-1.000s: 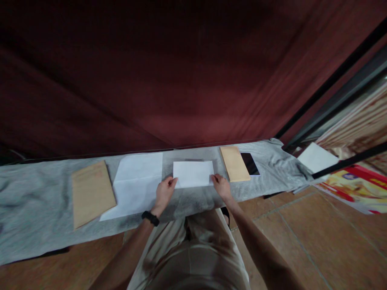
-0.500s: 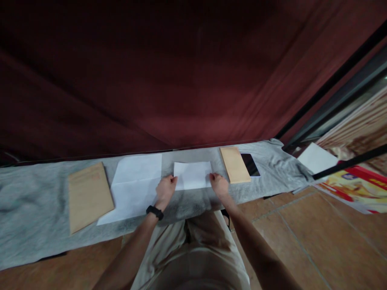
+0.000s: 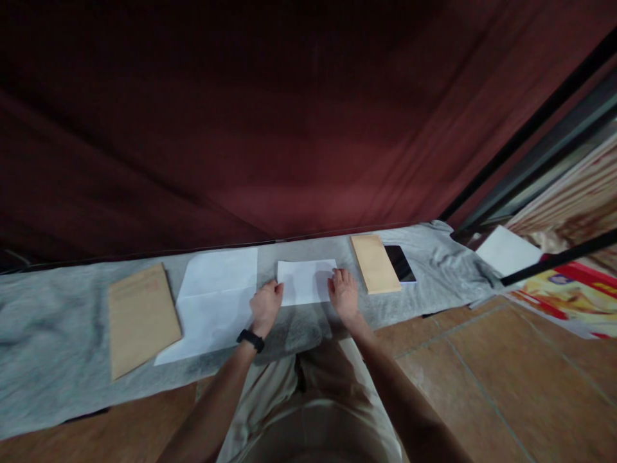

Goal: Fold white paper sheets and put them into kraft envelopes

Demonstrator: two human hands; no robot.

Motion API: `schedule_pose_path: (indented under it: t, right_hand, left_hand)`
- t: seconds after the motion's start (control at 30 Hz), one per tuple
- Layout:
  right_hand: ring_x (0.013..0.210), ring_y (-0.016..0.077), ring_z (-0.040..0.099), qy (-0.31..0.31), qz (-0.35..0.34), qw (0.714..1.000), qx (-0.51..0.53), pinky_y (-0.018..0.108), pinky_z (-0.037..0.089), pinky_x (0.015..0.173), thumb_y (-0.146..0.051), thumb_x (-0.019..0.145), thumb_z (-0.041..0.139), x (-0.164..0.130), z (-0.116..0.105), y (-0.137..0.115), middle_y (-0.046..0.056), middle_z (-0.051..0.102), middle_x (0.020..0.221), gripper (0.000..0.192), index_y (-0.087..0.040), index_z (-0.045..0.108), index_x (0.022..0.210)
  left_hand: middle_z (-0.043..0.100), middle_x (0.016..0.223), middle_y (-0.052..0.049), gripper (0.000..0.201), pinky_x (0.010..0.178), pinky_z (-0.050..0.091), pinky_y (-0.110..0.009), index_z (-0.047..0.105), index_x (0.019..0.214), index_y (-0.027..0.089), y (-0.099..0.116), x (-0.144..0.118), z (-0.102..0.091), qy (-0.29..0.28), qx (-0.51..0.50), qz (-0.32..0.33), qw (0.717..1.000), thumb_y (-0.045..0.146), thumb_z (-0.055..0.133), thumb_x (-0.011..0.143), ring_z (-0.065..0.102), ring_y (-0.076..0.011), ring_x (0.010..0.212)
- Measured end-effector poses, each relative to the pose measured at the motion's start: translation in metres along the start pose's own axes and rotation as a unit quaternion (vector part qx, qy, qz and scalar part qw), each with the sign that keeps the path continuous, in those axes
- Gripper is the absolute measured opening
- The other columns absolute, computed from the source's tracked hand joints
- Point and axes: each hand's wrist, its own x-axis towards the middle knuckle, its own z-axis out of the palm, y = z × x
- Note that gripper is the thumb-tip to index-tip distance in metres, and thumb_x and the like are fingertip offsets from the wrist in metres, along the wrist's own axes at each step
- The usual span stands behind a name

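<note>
A folded sheet of white paper (image 3: 304,283) lies in front of me on the grey cloth. My left hand (image 3: 267,305) is closed, thumb and fingers pinching the paper's left edge. At the other end, my right hand (image 3: 344,296) rests over the right edge, its fingers loosened and a little apart; the fingertips are partly hidden. To the left lies a larger white sheet (image 3: 216,299) with a crease across it. A brown envelope (image 3: 143,318) overlaps that sheet's left side. Right of my right hand is a narrower tan envelope (image 3: 376,263).
A dark phone (image 3: 400,263) lies against the tan envelope. The grey cloth (image 3: 58,341) covers a long narrow surface beside a dark red curtain (image 3: 308,148). At the right stand black bars, with a white box (image 3: 508,251) and a red and yellow package (image 3: 573,296) on the tiled floor.
My right hand has moved slightly left onto the paper's edge, and its fingers have loosened from a pinch. My left hand stays at the left edge.
</note>
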Motion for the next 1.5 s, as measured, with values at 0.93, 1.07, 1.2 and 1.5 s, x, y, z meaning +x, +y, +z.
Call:
schedule_pose_path:
  t: [0.93, 1.07, 1.2, 1.5]
  right_hand:
    - [0.149, 0.0294, 0.039, -0.039, -0.096, 0.994, 0.043, 0.049, 0.027, 0.123, -0.036, 0.106, 0.043, -0.011, 0.034, -0.012, 0.012, 0.041, 0.162, 0.050, -0.018, 0.049, 0.152]
    - [0.147, 0.0280, 0.042, -0.040, -0.070, 0.994, 0.071, 0.047, 0.031, 0.121, -0.034, 0.108, 0.036, 0.003, 0.035, -0.031, 0.013, 0.045, 0.160, 0.048, -0.015, 0.053, 0.149]
    - [0.149, 0.0255, 0.039, -0.048, -0.129, 0.987, 0.080, 0.046, 0.030, 0.122, -0.036, 0.109, 0.033, 0.018, 0.040, -0.050, 0.011, 0.043, 0.161, 0.049, -0.018, 0.047, 0.153]
    - [0.150, 0.0284, 0.037, -0.045, -0.122, 0.991, 0.021, 0.050, 0.026, 0.123, -0.039, 0.108, 0.038, 0.021, 0.045, -0.016, 0.014, 0.040, 0.162, 0.052, -0.016, 0.045, 0.155]
  left_hand:
    - [0.038, 0.164, -0.011, 0.058, 0.127, 0.018, -0.053, 0.042, 0.156, 0.018, 0.033, 0.019, 0.059, 0.111, 0.025, 0.261, 0.959, 0.042, 0.033, 0.105, 0.026, -0.0305, 0.156]
    - [0.035, 0.166, -0.012, 0.058, 0.127, 0.017, -0.054, 0.040, 0.158, 0.016, 0.032, 0.018, 0.057, 0.096, 0.034, 0.265, 0.959, 0.035, 0.033, 0.103, 0.023, -0.0308, 0.157]
    - [0.033, 0.167, -0.011, 0.058, 0.128, 0.016, -0.053, 0.036, 0.159, 0.014, 0.032, 0.018, 0.055, 0.071, 0.046, 0.268, 0.960, 0.026, 0.031, 0.103, 0.020, -0.0293, 0.157]
    - [0.034, 0.166, -0.011, 0.058, 0.129, 0.016, -0.049, 0.035, 0.160, 0.015, 0.030, 0.022, 0.064, 0.103, 0.003, 0.247, 0.964, 0.029, 0.029, 0.103, 0.023, -0.0241, 0.157]
